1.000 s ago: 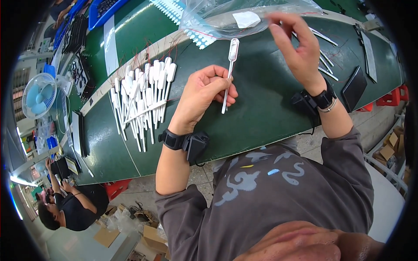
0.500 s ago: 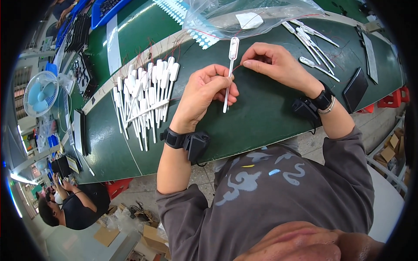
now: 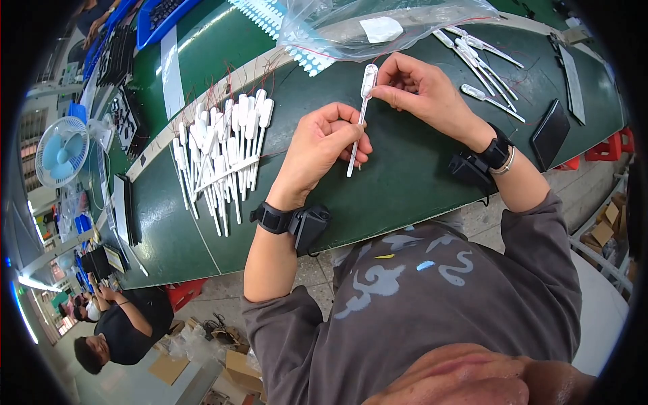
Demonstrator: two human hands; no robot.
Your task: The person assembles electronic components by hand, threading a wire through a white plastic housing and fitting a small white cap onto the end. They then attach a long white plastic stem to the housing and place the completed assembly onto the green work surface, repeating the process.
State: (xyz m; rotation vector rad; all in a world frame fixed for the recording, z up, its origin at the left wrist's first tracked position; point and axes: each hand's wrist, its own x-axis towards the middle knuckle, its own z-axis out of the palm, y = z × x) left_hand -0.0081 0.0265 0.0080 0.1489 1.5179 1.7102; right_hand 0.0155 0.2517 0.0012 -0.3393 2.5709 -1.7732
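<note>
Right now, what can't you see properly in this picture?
All in the head view:
- Part of the white stick: hidden by the left hand.
- The rest of the blue bin: cut off by the top edge.
- How many pieces the white pile has: they overlap.

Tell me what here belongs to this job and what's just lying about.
Apparently part of it:
slim white piece, in the left hand, right hand at its wide end
bunched white pieces
loose white pieces

Apparently unrelated:
flat black slab
fan
cardboard boxes
</note>
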